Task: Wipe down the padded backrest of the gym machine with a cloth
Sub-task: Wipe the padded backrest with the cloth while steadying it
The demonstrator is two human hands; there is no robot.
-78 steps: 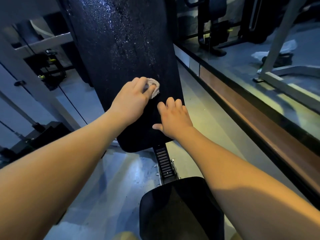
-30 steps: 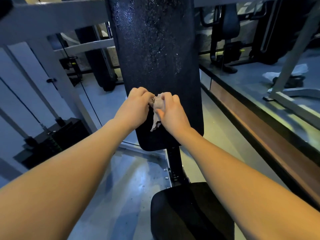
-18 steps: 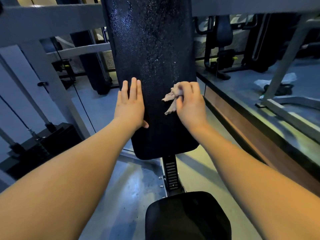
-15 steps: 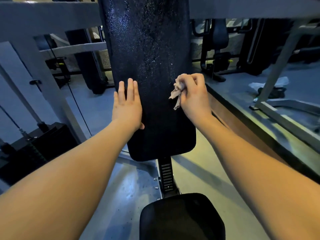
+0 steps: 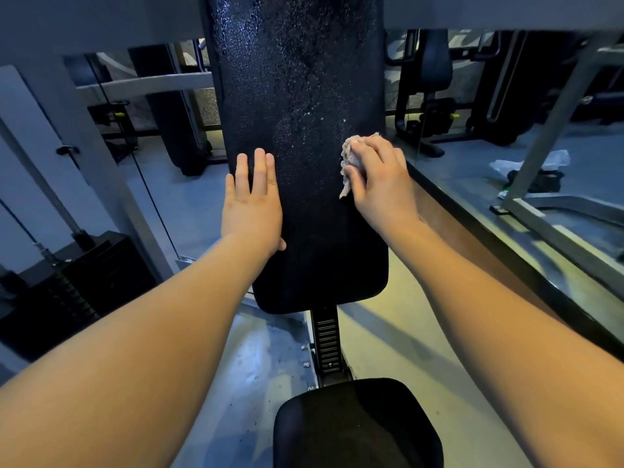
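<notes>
- Dim gym room, with blue-grey concrete floor (image 5: 388, 332) across the lower frame and more dark machines (image 5: 435, 79) at upper right.
- Grey steel frame (image 5: 101, 15) spanning the top of the frame and slanting down the left side.
- Black padded backrest (image 5: 297, 96) upright at centre, running off the top edge, its upper part glinting with fine specks.
- Black seat pad (image 5: 358, 427) at bottom centre, below the backrest and apart from it, with a ribbed black post (image 5: 327, 342) between the two.
- Dark weight stack (image 5: 77, 292) at lower left, beyond the left forearm.
- Left hand (image 5: 251, 204) flat against the backrest's left edge, left of centre, fingers straight and close together, grasping nothing.
- Right hand (image 5: 381, 177) at the backrest's right edge, slightly higher in the frame, fingers curled over the cloth and pressing it onto the padding.
- Pale bunched cloth (image 5: 347, 157) right of centre, touching the backrest, mostly covered by the right fingers, with a ragged tail hanging out on the hand's left side.
</notes>
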